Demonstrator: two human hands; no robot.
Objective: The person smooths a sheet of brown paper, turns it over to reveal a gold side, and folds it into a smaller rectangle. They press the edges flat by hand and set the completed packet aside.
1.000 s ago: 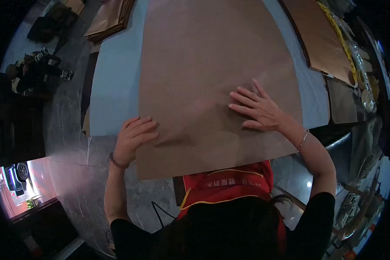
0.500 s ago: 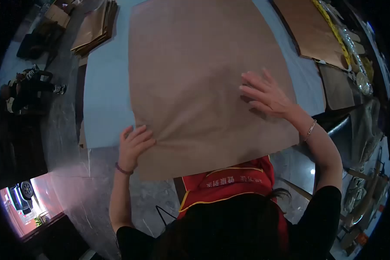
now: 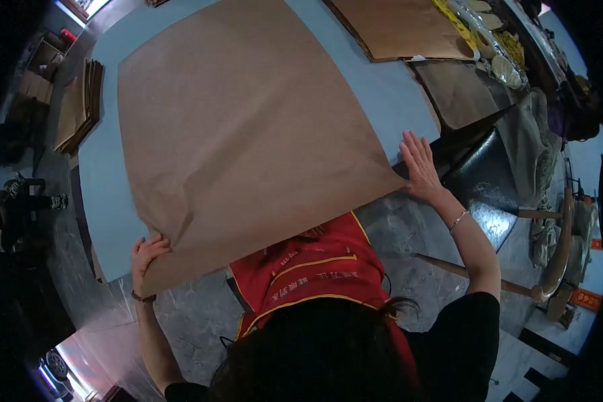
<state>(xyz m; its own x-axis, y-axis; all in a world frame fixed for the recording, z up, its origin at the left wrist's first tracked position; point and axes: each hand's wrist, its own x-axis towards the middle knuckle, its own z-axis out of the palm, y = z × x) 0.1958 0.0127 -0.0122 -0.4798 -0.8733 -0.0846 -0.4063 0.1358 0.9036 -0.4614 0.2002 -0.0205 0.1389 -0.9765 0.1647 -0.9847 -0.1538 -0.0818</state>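
A large sheet of brown paper (image 3: pixel 248 127) lies over a light blue surface (image 3: pixel 104 194), its near edge reaching past the surface towards my body. At its near left corner, my left hand (image 3: pixel 151 254) curls its fingers over the edge, with the thumb hidden. Creases run through the paper from that hand. My right hand (image 3: pixel 420 167) is at the near right corner, fingers stretched out over the blue surface's edge. The paper's corner touches the base of this hand; its thumb cannot be made out.
Brown paper stacks lie at the left (image 3: pixel 80 107) and the back right (image 3: pixel 409 30). Beside the right stack are plastic-wrapped items (image 3: pixel 506 70). A black-seated chair (image 3: pixel 482 181) with wooden parts stands at the right. I wear a red apron (image 3: pixel 301 261). A seated person (image 3: pixel 20 201) is at far left.
My right hand has moved off the middle of the paper to its near right corner. My left hand has closed over the left edge, where the paper is more creased. The view has shifted.
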